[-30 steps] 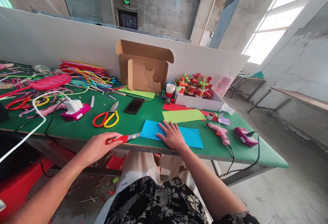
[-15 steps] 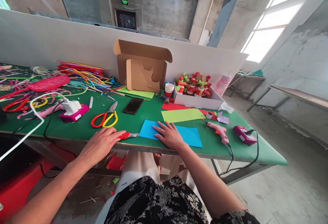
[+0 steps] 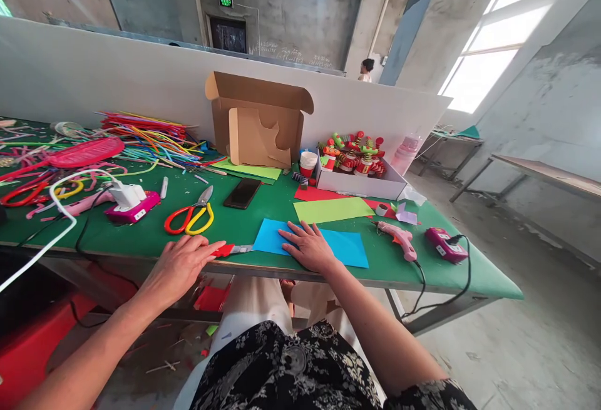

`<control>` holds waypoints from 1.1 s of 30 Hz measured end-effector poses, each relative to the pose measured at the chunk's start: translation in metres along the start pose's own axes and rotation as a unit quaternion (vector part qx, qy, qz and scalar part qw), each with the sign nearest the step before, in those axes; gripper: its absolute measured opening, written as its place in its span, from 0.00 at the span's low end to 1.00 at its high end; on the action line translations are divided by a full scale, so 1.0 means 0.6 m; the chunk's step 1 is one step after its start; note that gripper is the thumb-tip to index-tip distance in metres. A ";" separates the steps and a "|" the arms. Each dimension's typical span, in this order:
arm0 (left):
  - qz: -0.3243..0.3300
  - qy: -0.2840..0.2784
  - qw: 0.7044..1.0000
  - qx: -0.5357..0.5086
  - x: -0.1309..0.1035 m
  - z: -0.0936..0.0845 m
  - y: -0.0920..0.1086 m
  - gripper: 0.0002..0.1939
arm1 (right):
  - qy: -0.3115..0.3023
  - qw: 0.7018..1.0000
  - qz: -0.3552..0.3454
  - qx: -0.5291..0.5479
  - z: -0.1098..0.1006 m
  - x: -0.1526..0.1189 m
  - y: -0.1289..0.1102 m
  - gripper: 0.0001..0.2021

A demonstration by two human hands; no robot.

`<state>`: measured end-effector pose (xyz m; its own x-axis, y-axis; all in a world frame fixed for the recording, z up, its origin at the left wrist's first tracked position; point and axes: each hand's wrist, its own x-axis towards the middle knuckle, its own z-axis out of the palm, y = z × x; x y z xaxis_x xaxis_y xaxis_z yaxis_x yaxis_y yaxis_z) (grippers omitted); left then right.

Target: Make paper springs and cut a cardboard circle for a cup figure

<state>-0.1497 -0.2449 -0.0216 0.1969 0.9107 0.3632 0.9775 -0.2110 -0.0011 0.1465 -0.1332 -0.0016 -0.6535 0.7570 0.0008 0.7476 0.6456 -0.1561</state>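
In the head view my left hand is closed around a red utility knife at the table's front edge. The blade points right, its tip close to the left end of a blue sheet of paper. My right hand lies flat on that sheet with fingers spread. Behind my left hand are scissors with one red and one yellow handle. A black phone lies farther back. Light green paper rests on red paper behind the blue sheet.
To the right are a pink glue gun and a magenta power socket with a cord. A white box of crafted figures, a cardboard box, paper cups and pipe cleaners stand behind. A person shows beyond the partition.
Both hands keep almost the same places, with the knife still by the blue paper. The whole view has shifted slightly. A person has appeared behind the partition.
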 end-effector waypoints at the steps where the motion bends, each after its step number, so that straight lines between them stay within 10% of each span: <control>1: -0.003 -0.003 1.000 0.001 0.000 -0.001 0.001 0.20 | -0.002 1.000 0.000 0.000 0.000 0.000 0.000 0.25; 33: -0.018 -0.029 0.999 0.037 0.004 -0.004 0.043 0.20 | -0.016 1.000 0.003 0.001 0.000 0.001 0.002 0.24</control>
<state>-0.1242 -0.2492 -0.0183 0.1638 0.9367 0.3094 0.9865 -0.1534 -0.0580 0.1469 -0.1319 -0.0017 -0.6518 0.7577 -0.0312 0.7517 0.6401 -0.1590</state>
